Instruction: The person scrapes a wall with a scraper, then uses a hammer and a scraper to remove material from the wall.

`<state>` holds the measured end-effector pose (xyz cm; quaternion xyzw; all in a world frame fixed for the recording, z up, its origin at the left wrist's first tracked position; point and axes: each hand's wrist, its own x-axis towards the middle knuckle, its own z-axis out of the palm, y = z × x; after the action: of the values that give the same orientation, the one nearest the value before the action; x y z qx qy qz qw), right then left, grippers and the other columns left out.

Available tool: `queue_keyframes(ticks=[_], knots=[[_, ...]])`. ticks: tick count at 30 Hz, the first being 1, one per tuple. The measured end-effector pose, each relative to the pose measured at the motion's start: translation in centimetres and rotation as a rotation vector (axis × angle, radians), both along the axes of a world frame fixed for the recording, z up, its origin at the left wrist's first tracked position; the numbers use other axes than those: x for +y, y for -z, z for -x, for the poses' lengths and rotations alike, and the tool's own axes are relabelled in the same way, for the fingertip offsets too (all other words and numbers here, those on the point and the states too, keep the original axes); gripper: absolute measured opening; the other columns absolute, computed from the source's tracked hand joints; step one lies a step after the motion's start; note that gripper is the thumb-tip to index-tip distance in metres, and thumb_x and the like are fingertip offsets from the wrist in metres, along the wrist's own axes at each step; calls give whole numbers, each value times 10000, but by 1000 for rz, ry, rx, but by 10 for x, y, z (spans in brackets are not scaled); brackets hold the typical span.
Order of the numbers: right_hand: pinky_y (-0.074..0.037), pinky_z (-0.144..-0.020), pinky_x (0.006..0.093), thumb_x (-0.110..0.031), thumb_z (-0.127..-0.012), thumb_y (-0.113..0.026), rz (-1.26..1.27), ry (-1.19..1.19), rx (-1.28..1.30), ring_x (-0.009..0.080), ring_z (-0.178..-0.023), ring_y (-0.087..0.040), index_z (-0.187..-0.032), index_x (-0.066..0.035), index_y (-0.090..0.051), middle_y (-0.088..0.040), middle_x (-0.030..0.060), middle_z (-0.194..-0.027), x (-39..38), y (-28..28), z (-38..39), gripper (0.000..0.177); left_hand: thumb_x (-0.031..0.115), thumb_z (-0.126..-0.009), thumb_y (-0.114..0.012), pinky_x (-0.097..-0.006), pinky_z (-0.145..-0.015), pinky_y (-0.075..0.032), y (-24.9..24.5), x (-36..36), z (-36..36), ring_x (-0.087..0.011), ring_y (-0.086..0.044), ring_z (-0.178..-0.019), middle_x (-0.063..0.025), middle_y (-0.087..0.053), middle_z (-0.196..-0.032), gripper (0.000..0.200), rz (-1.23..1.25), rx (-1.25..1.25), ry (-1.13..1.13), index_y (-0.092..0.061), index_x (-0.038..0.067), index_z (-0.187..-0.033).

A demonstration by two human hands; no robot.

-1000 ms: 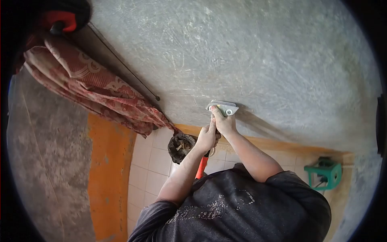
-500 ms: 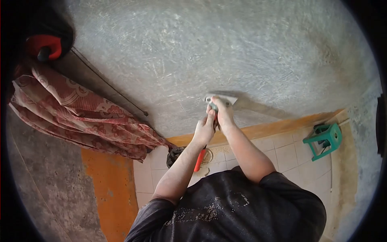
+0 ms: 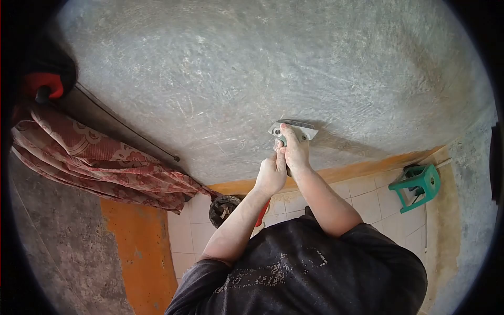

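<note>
On the wall (image 3: 262, 63): one scraper (image 3: 294, 130), blade flat to the grey plaster, a touch further right than half a second ago.
Right hand (image 3: 295, 152): grip clamped on the scraper's head.
Left hand (image 3: 271, 176): grip closed round its handle.
Count: two hands, one green stool (image 3: 418, 185), one red curtain (image 3: 100, 163).

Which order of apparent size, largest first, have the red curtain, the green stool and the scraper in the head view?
1. red curtain
2. green stool
3. scraper, mainly its blade visible; close to the stool, which is farther away, so unsure
</note>
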<state>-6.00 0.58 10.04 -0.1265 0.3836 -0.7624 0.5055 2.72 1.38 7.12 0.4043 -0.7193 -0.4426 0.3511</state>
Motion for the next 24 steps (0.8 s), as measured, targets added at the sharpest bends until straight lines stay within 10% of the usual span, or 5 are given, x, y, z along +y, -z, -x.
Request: queue_keyframes(ticks=[24], knots=[[-334,-405,182,-187,-829,-610,-7,-64,-20,51,-486,-445,-763,-51,-563,-522,0,-635,2,-4,8,158,284,-951,-344,-398,-643,-461,-18,7,9,-406,-607,-744,-297,-577,-729,435,-130,-30,-25,-544,-98,-903]])
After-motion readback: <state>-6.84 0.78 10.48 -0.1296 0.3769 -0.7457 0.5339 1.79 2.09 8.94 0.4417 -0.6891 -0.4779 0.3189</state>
